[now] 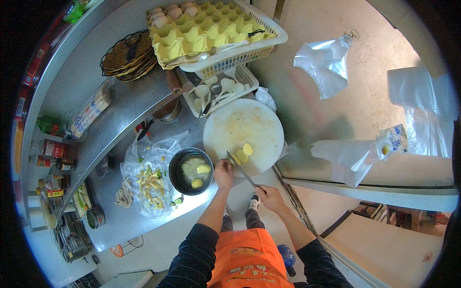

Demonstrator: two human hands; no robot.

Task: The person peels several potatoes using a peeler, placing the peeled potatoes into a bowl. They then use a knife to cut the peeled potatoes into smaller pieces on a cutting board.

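Note:
My right hand (270, 197) grips the handle of a kitchen knife (242, 170), its blade angled up to the left over the near edge of a round white cutting board (248, 122). Close by the blade tip, my left hand (224, 173) rests at the board's edge with its fingers curled; whether it holds a piece is hidden. Several pale yellow slices, apparently potato (242, 156), lie just beyond the blade. Left of the board stands a dark round pot (173, 176) with peeled pieces in liquid.
A plastic bag (126, 169) with peelings lies on the steel counter (111, 223), left of the pot. Behind the board are a white basket of ladles and spoons (254, 77) and a yellow egg tray (209, 30). A raised steel shelf (133, 108) curves along the left.

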